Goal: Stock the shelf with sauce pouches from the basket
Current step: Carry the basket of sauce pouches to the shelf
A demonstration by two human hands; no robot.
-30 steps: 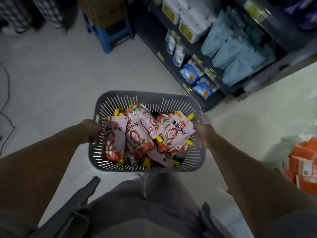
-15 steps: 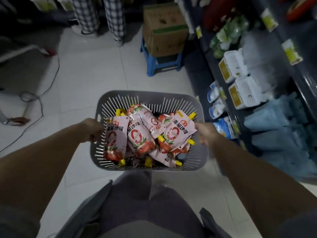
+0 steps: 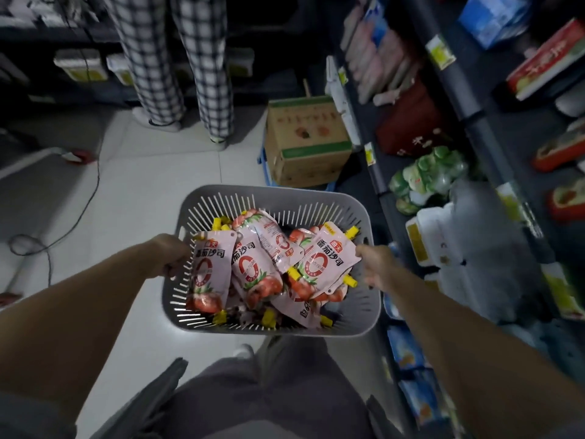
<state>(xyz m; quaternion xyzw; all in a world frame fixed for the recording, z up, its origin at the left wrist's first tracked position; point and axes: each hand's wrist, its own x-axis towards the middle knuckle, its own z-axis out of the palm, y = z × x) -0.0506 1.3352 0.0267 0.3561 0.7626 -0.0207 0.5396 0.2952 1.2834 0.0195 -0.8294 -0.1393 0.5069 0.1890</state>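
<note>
While standing in the aisle with the grey basket (image 3: 275, 193) held out in front, had the left hand (image 3: 167, 255) curled round the left handle slot and the right hand (image 3: 376, 267) wrapped over the right rim, so both clamped on the basket and neither free. Had the sauce pouches (image 3: 253, 267) all piled loose inside, pink with yellow caps, heaped every which way, none out on the shelf (image 3: 468, 115) yet.

Could see that shelf running along the right, already loaded with green packs (image 3: 427, 175) and white cartons (image 3: 443, 245), and couldn't spot an obvious gap for pouches from this angle. Also noticed a cardboard box (image 3: 304, 141) on a blue stool (image 3: 262, 161) just past the far rim, and someone in checked trousers (image 3: 202, 74) standing further off.

Looked like the carry-and-find-the-spot step, so basically nothing stocked. Probably needed next: setting the basket down or propping it one-handed to free a hand, then pinching a single pouch off the top. Worth going for the top right one first, lying flat and clear of the rest. Floppy and slick-looking, so better grabbed by an edge than scooped in a bunch.
</note>
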